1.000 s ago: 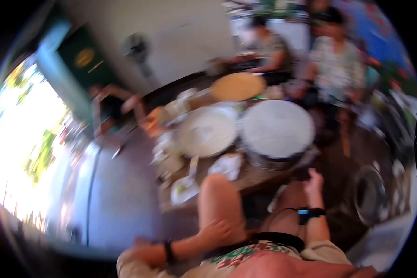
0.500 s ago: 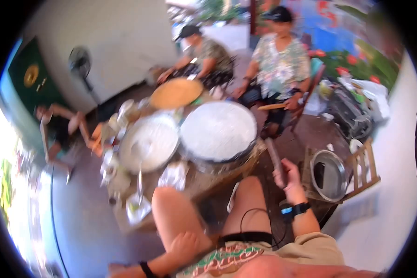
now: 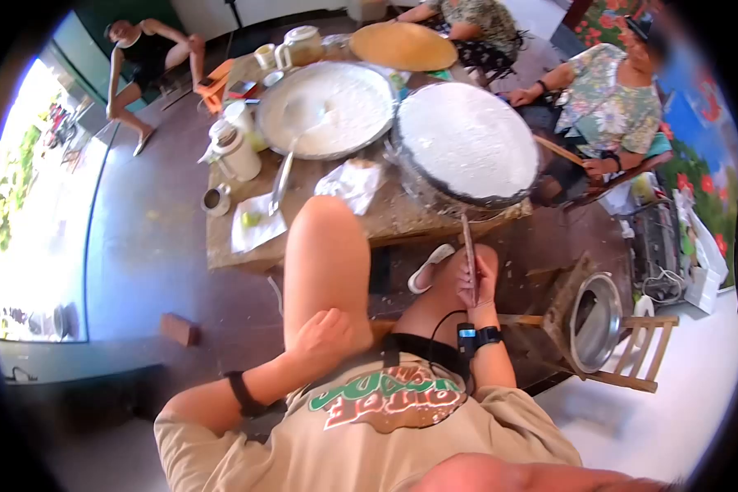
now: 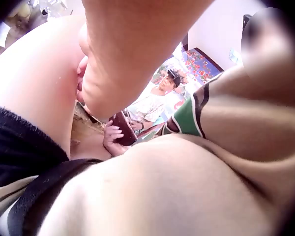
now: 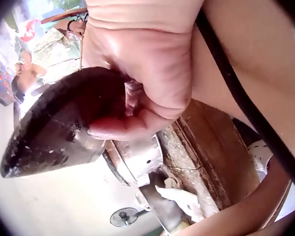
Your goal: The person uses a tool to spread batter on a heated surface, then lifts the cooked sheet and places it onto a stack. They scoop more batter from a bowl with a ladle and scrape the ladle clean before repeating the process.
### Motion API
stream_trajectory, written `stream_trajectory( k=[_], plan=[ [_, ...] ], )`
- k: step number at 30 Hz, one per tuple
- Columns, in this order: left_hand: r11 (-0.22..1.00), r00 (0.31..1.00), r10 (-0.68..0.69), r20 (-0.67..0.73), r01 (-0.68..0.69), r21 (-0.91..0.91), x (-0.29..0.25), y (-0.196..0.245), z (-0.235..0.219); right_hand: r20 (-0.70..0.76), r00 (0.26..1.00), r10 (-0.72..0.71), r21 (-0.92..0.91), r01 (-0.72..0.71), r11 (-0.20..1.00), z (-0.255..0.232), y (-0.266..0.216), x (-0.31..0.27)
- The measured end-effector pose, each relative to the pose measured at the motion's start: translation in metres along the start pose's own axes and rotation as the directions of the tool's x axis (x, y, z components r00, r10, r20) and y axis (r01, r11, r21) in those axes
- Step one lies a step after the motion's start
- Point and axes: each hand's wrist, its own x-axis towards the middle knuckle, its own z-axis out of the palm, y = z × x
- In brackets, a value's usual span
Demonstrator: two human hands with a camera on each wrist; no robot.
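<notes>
My right hand [image 3: 477, 279] grips a thin, dark brown flat paddle [image 3: 470, 246], held on edge over my right thigh near the table's front. In the right wrist view the fingers curl round one end of the paddle [image 5: 59, 132]; its outer edge is rounded and its face has pale specks. Resting on my left thigh is my left hand [image 3: 324, 336], holding nothing; its fingers are mostly hidden in the left wrist view. Beyond the paddle's tip stands a large round pan [image 3: 467, 143] covered with a white layer. Beside it is a wide bowl [image 3: 328, 111] of white batter.
A long-handled ladle [image 3: 284, 176] leans from the bowl. The wooden table [image 3: 369, 230] also bears a round tan disc [image 3: 403, 46], white jugs [image 3: 234, 152] and a metal mug [image 3: 216, 199]. To my right, a metal basin [image 3: 594, 320] sits on a wooden chair. Several people [image 3: 611, 98] sit around.
The head view has tilted down and turned. My right hand, with the paddle, now stands closer to the right knee and the table edge. My left hand stays on the thigh.
</notes>
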Motion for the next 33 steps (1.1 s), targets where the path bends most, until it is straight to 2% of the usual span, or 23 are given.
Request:
stream_trajectory(
  k=[3,4,8,11,12,15,20,23,26,29,33],
  plan=[
    [0.998,0.995,-0.05,-0.082,0.047,-0.035,-0.009,-0.001,0.009,-0.042,0.999,-0.002,-0.099,-0.002,0.995,0.003,0.002,0.001],
    [0.997,0.998,-0.062,-0.024,0.061,-0.052,-0.009,-0.004,0.004,-0.06,0.998,-0.005,-0.109,-0.002,0.994,0.002,0.002,0.003],
    [0.984,0.986,-0.105,-0.131,0.122,0.132,0.007,-0.008,-0.004,-0.06,0.998,0.031,-0.166,-0.04,0.985,0.011,0.006,0.006],
    [0.953,0.982,-0.163,-0.098,0.182,0.242,0.02,-0.01,0.007,-0.318,0.943,-0.099,-0.406,-0.041,0.913,0.004,0.005,0.004],
    [0.954,0.981,-0.129,-0.144,0.163,0.251,0.024,-0.011,0.006,-0.312,0.949,-0.036,-0.38,-0.09,0.921,0.014,0.007,0.002],
    [0.952,0.991,-0.123,-0.049,0.132,0.278,0.024,-0.013,0.009,-0.329,0.941,-0.081,-0.366,-0.048,0.929,0.016,0.011,0.004],
    [0.957,0.999,-0.045,-0.019,0.049,0.286,0.022,-0.016,0.009,-0.245,0.969,-0.008,-0.304,-0.069,0.95,0.017,0.01,0.007],
    [0.937,0.992,-0.023,-0.123,0.064,0.343,0.024,-0.017,0.008,-0.349,0.934,-0.077,-0.368,-0.061,0.928,0.024,0.013,0.008],
    [0.928,0.997,-0.06,-0.041,0.071,0.366,0.026,-0.018,0.008,-0.379,0.923,-0.062,-0.426,-0.115,0.898,0.011,0.009,0.01],
    [0.949,0.997,-0.06,-0.04,0.069,0.306,0.024,-0.022,0.012,-0.44,0.892,-0.097,-0.458,-0.13,0.879,0.025,0.013,0.006],
    [0.958,0.999,-0.027,-0.038,0.037,0.283,0.023,-0.026,0.011,-0.445,0.893,-0.07,-0.409,-0.133,0.903,0.022,0.013,0.008]
  ],
)
